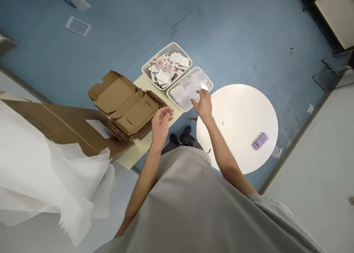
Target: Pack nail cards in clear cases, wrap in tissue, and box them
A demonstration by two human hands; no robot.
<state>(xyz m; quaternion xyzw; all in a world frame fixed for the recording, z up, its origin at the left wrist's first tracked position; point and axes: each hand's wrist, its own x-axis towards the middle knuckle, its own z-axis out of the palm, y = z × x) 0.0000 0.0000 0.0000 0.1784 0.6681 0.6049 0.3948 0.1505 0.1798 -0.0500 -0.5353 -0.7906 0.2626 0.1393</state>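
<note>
My left hand hovers by the right end of a stack of flat brown cardboard boxes, its fingers loosely bent and apart, nothing visible in it. Over the near edge of a white basket of clear plastic packets reaches my right hand, thumb and fingers spread with a gap between them. Whether its fingertips touch the packets I cannot tell. Behind that basket stands another white basket, filled with printed cards. Boxes and baskets rest on a pale yellow table.
A round white table stands at the right with a blurred purple item on it. Large sheets of white paper and a big cardboard piece take up the left. A white frame lies on the blue floor.
</note>
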